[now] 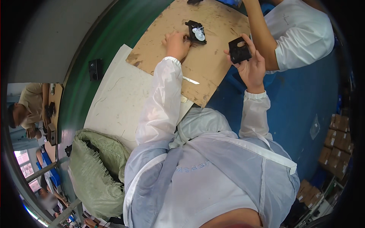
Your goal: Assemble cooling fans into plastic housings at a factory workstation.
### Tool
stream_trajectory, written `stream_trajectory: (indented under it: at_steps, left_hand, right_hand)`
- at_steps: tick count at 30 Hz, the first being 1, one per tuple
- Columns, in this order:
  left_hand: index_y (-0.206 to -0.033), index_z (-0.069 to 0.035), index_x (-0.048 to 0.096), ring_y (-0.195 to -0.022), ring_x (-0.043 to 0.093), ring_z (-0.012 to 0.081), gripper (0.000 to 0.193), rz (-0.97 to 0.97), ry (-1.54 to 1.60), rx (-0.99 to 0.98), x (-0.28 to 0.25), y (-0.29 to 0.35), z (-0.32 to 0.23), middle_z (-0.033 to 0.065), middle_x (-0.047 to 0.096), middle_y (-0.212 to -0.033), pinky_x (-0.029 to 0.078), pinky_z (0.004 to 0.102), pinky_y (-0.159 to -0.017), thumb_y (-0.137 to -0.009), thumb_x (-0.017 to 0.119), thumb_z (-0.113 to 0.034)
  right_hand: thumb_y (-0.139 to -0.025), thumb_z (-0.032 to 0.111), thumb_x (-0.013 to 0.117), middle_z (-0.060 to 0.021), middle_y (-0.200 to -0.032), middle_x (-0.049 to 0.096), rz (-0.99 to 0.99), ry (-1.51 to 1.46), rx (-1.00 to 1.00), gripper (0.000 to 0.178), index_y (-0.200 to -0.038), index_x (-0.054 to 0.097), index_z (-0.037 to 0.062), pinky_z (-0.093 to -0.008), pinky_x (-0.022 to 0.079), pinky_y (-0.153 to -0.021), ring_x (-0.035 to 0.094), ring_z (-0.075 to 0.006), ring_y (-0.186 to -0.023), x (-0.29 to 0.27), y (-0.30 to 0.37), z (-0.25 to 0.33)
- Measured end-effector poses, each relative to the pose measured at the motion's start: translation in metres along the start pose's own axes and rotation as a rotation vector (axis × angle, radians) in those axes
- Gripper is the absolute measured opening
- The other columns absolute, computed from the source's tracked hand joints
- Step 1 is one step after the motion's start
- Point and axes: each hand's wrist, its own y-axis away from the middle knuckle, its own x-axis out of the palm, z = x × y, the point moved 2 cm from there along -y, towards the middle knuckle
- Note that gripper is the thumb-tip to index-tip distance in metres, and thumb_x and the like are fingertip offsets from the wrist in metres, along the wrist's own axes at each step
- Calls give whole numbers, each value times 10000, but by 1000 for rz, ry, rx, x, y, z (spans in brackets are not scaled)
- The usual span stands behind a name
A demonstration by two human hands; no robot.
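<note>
My left hand [176, 46] is at the far part of the brown board, its fingers curled against the near left edge of a black plastic housing [192, 27]. White plastic gears [198, 34] sit in that housing, which lies on the board. Raised off the board's right edge, my right hand [252, 70] grips a black plastic cover [236, 55] between thumb and fingers. The cover is squarish, with a rounded opening near its top and small prongs along its lower edge.
A thin pale strip with a slanted end [191, 80] lies on the brown board [216, 24]. A co-worker's arm [262, 34] reaches in at the right. Beside my left side is a green woven sack [97, 171]; a black box-shaped part [95, 70] lies on the green surface.
</note>
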Motion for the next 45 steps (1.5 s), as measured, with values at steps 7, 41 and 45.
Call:
stream_trajectory:
  at_steps: [7, 41, 45]
  left_hand:
    - [-882, -63, 673, -857, 561, 260, 142, -210, 440, 226, -41, 21, 9, 69, 653, -909, 421, 367, -830, -884, 602, -185]
    - [-748, -20, 636, -560, 485, 73, 265, -814, 1161, -230, -193, 129, 16, 10, 607, -670, 365, 206, -523, -929, 558, -197]
    - [-778, -1, 655, -567, 506, 77, 263, -778, 1183, -240, -188, 127, 24, 23, 626, -685, 378, 202, -527, -925, 565, -201]
  right_hand:
    - [-772, 28, 688, -171, -1378, 484, 93, 110, -115, 890, -1534, 238, 115, -343, 532, -933, 602, -381, -1161, 14, 3, -17]
    - [-623, 259, 810, -103, -968, 724, 625, 985, -277, 925, -1411, 335, 170, -296, 525, -663, 684, -226, -760, 182, -73, -108]
    - [-625, 249, 808, -106, -970, 722, 642, 971, -284, 921, -1412, 337, 159, -302, 527, -670, 684, -233, -763, 181, -75, -108]
